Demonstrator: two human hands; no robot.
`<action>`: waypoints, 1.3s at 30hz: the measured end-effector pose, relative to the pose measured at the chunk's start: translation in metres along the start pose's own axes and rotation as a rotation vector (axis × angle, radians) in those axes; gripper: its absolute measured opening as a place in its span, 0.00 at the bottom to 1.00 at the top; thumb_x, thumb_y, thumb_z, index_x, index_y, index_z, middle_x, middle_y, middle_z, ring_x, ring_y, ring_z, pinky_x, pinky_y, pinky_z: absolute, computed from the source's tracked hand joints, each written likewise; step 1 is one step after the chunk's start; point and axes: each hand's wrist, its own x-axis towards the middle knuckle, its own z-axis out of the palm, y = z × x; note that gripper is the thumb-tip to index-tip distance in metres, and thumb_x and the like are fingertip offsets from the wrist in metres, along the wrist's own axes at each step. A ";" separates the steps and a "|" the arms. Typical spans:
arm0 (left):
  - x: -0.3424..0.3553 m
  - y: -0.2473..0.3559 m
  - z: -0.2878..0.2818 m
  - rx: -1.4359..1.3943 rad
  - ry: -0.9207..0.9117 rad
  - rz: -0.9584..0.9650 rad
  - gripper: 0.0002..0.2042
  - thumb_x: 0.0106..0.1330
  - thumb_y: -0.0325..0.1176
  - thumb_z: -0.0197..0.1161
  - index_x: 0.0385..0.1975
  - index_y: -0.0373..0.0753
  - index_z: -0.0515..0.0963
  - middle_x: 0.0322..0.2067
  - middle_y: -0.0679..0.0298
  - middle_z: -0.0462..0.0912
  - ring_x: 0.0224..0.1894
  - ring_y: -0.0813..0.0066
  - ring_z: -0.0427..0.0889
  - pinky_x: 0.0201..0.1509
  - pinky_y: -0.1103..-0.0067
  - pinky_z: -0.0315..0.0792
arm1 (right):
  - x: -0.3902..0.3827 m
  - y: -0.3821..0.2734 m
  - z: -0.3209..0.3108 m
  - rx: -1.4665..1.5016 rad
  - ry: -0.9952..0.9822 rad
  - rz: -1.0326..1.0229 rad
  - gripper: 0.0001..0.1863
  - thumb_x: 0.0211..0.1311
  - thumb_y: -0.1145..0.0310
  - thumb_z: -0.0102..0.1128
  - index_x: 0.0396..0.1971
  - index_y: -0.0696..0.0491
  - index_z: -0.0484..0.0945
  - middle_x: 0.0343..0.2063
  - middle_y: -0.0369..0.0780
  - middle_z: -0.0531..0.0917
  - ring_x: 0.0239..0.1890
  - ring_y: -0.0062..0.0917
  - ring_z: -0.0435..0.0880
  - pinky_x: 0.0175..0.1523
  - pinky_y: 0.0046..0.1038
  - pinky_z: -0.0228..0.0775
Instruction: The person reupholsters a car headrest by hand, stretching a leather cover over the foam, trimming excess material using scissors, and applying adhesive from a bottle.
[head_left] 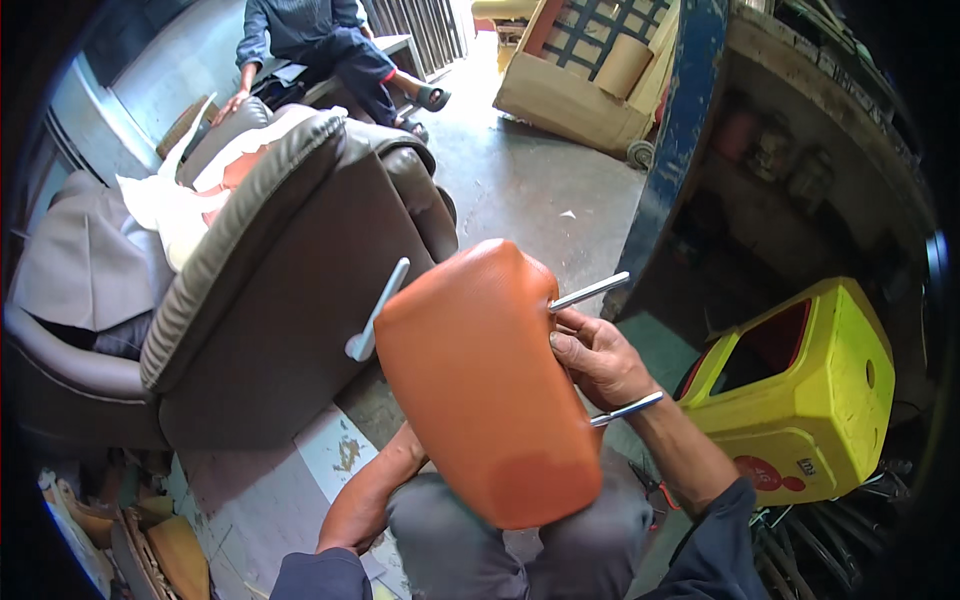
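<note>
An orange padded headrest with two metal posts is held above my lap, angled with the posts toward the right. My right hand grips its right edge between the posts, thumb on the side and fingers partly hidden. My left hand reaches behind the lower left of the headrest; its fingers are hidden, with only the wrist and a little of the hand showing.
A brown recliner with a pale lever stands left. Behind it a person sits on a bench. A cardboard-sided cart is at the back, beside a blue post. A yellow plastic box stands right; scraps lie lower left.
</note>
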 end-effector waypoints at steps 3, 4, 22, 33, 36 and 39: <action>-0.013 0.025 -0.005 0.345 -0.115 0.214 0.13 0.72 0.35 0.61 0.50 0.35 0.81 0.50 0.56 0.81 0.55 0.61 0.79 0.58 0.67 0.74 | -0.001 -0.041 0.008 -0.254 -0.109 0.112 0.30 0.75 0.64 0.63 0.71 0.59 0.67 0.63 0.40 0.78 0.64 0.23 0.77 0.69 0.28 0.69; -0.021 0.033 -0.005 0.434 -0.148 0.298 0.13 0.72 0.34 0.61 0.50 0.36 0.82 0.51 0.56 0.81 0.56 0.60 0.79 0.58 0.67 0.74 | -0.004 -0.050 0.015 -0.338 -0.117 0.175 0.31 0.75 0.63 0.64 0.72 0.56 0.67 0.61 0.43 0.81 0.63 0.25 0.78 0.68 0.31 0.70; -0.083 0.109 -0.046 0.720 -0.554 0.020 0.39 0.63 0.56 0.70 0.71 0.42 0.70 0.70 0.54 0.72 0.75 0.55 0.66 0.81 0.57 0.50 | -0.075 0.076 0.059 -1.171 -0.030 -0.172 0.41 0.51 0.61 0.79 0.66 0.57 0.73 0.64 0.47 0.78 0.66 0.41 0.76 0.67 0.43 0.69; -0.075 0.068 -0.042 0.931 -0.615 0.248 0.41 0.56 0.57 0.73 0.72 0.57 0.71 0.74 0.56 0.64 0.76 0.45 0.58 0.70 0.43 0.60 | -0.090 0.085 0.044 -1.632 0.056 0.205 0.51 0.51 0.43 0.76 0.76 0.34 0.63 0.77 0.38 0.61 0.79 0.45 0.54 0.73 0.70 0.49; -0.074 0.065 -0.040 0.953 -0.557 0.287 0.40 0.54 0.54 0.75 0.71 0.59 0.72 0.72 0.56 0.67 0.75 0.45 0.60 0.69 0.44 0.61 | -0.092 0.093 0.043 -1.687 0.093 0.126 0.50 0.51 0.48 0.76 0.76 0.35 0.63 0.77 0.37 0.61 0.79 0.45 0.55 0.73 0.70 0.51; -0.074 0.061 -0.038 0.974 -0.532 0.298 0.40 0.53 0.53 0.76 0.70 0.59 0.72 0.70 0.56 0.68 0.73 0.46 0.61 0.69 0.45 0.61 | -0.093 0.096 0.039 -1.697 0.100 0.098 0.49 0.52 0.50 0.76 0.76 0.35 0.63 0.77 0.37 0.61 0.78 0.46 0.56 0.72 0.70 0.52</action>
